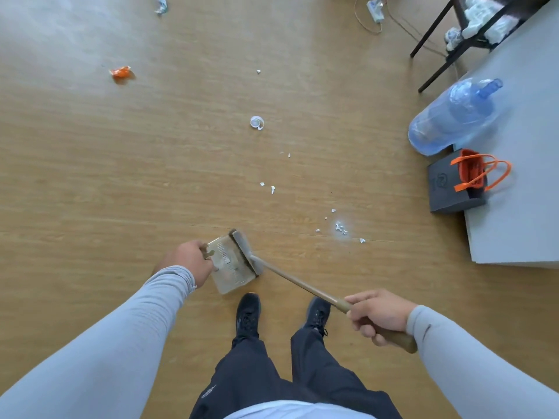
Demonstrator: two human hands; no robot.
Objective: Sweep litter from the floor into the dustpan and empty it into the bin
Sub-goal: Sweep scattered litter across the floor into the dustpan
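Note:
My left hand (188, 259) grips the handle of a tan dustpan (230, 276) that rests on the wooden floor just ahead of my feet. My right hand (378, 316) is closed on the long brown broom handle (305, 287); the grey broom head (246, 252) lies against the dustpan's right edge. A few white scraps sit inside the pan. Small white paper bits (340, 228) are scattered to the right, others (272, 189) further ahead. A white curled strip (257, 122), an orange wrapper (121, 72) and a crumpled wrapper (160, 4) lie farther off. No bin is in view.
A blue water jug (453, 119) lies on its side at the right beside a dark bag with orange handles (453, 189), at the edge of a grey platform (520, 207). A black-framed rack (447, 40) and cables (375, 13) are at the far right. My shoes (248, 313) are below the pan.

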